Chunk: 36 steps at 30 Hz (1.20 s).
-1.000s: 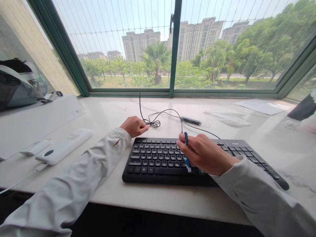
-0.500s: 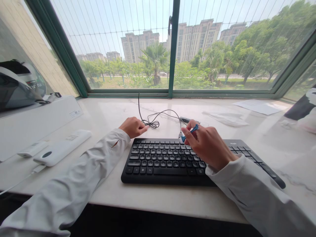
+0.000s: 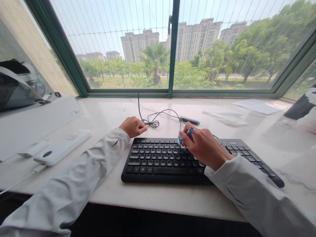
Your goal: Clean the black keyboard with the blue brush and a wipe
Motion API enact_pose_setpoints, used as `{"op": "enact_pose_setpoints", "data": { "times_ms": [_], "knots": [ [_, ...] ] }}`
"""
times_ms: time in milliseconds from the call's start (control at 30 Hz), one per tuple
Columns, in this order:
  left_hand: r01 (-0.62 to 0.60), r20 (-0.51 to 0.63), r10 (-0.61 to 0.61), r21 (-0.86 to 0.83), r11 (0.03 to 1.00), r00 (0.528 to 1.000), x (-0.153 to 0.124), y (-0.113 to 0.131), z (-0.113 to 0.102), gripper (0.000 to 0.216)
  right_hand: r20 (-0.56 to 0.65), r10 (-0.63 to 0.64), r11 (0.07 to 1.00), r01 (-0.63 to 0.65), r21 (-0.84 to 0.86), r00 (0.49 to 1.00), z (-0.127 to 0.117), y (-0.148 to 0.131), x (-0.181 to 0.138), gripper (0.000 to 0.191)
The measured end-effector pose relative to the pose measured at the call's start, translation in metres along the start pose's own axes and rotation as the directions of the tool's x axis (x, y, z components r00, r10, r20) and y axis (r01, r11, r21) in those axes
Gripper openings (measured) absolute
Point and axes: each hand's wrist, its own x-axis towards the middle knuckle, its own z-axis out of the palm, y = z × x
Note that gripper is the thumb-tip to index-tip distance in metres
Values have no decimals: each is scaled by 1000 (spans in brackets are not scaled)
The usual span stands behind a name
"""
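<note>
Black plastic makes up the full-size keyboard point(image 3: 170, 158), lying flat across the centre and lower right of the frame, its front edge towards the bottom. Its dark keys carry a pale sheen in rounded, dished tops; a long space bar runs along the lowest row, and the number pad sits at the right end, past the sleeve. The right hand point(image 3: 197, 143), right of centre, is closed in a pinch on a small blue brush point(image 3: 181, 140), thumb and index finger gripping it near its flared head. Pale bristles point down and left at the keyboard's upper rows; whether they touch the keys is too small to tell. The brush's narrow, branching tail sticks up between the fingers, towards the upper right.

Left of centre, above the keyboard's upper-left corner, the left hand point(image 3: 133, 127) rests on the pale marble-patterned countertop point(image 3: 111, 108), fingers curled under and thumb side towards the middle. Its fingertips reach the looped bundle of a thin black cable point(image 3: 154, 124); I cannot tell whether they grip it. Beyond the right hand lies a slim dark stick point(image 3: 190, 120)
</note>
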Motion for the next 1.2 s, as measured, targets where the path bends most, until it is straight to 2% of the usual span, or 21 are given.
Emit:
{"op": "enact_pose_setpoints", "data": {
  "times_ms": [600,833,1200],
  "knots": [
    [21,21,-20,-28,999,1000,1,1,-2,50,58,-17,998,21,-58,998,-5,-7,-1,18],
    [15,22,-14,-22,1000,1000,1,2,-1,50,56,-69,986,77,-147,996,-3,-2,1,20],
    [10,15,-10,-6,1000,1000,0,1,-1,51,56,-60,971,71,-230,997,-4,1,1,22]
  ]
}}
